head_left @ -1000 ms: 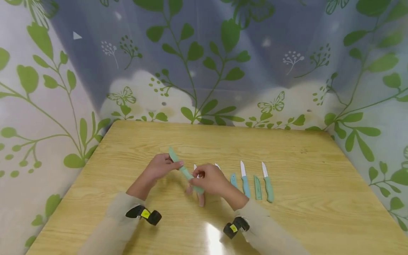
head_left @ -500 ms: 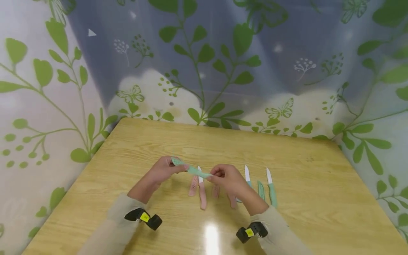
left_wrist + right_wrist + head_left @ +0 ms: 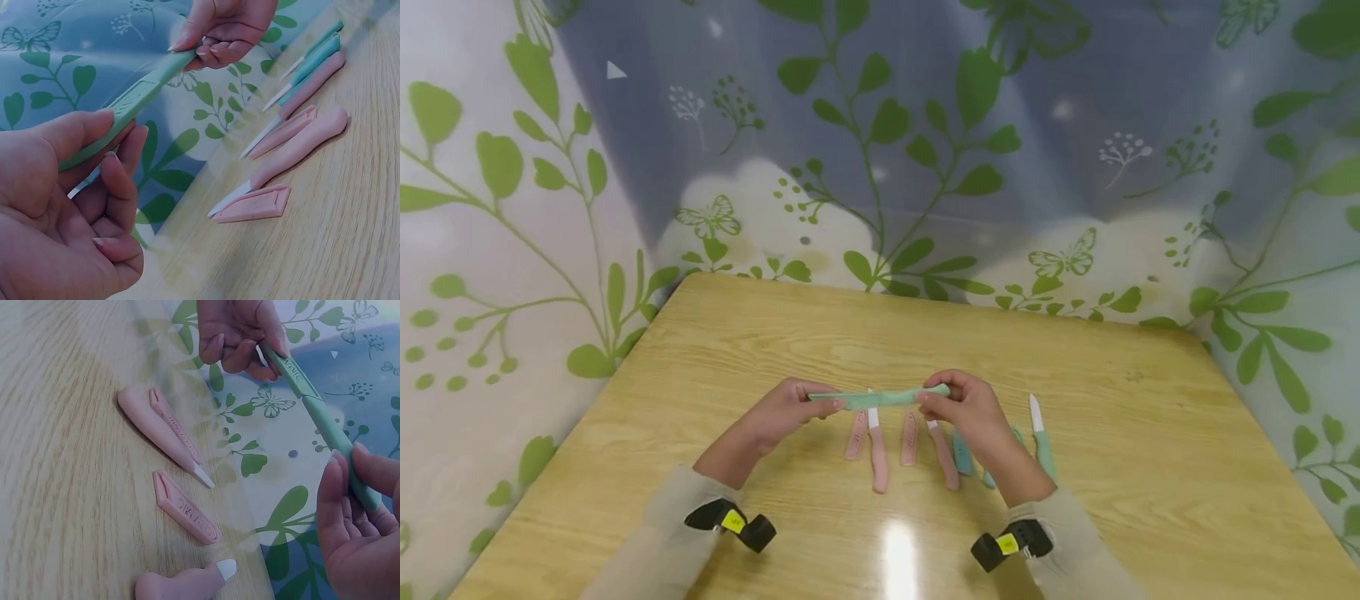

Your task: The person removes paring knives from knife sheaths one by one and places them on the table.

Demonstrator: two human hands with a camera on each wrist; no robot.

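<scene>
Both hands hold a mint-green knife (image 3: 895,398) level above the table, its blade covered by a matching green sheath (image 3: 134,103). My left hand (image 3: 790,414) pinches the sheath end between thumb and fingers. At the other end, my right hand (image 3: 972,410) grips the handle (image 3: 337,434). Raised lettering shows on the sheath in the right wrist view. Below lie two pink knives with white blades, one pink knife (image 3: 878,458) left of the other pink knife (image 3: 944,458). Beside them are a pink sheath (image 3: 855,437) and a second pink sheath (image 3: 908,440).
A blue sheath (image 3: 962,454) lies right of the pink knives, near my right wrist. Farther right is a bare-bladed green knife (image 3: 1042,442), partly covered by my right arm. The wooden table (image 3: 760,517) meets a leaf-patterned curtain (image 3: 820,167) at the back.
The sheathed knife has turned from slanting to nearly level. My right hand has moved right and up along with the handle, uncovering the pink knives. My left hand keeps its grip on the sheath.
</scene>
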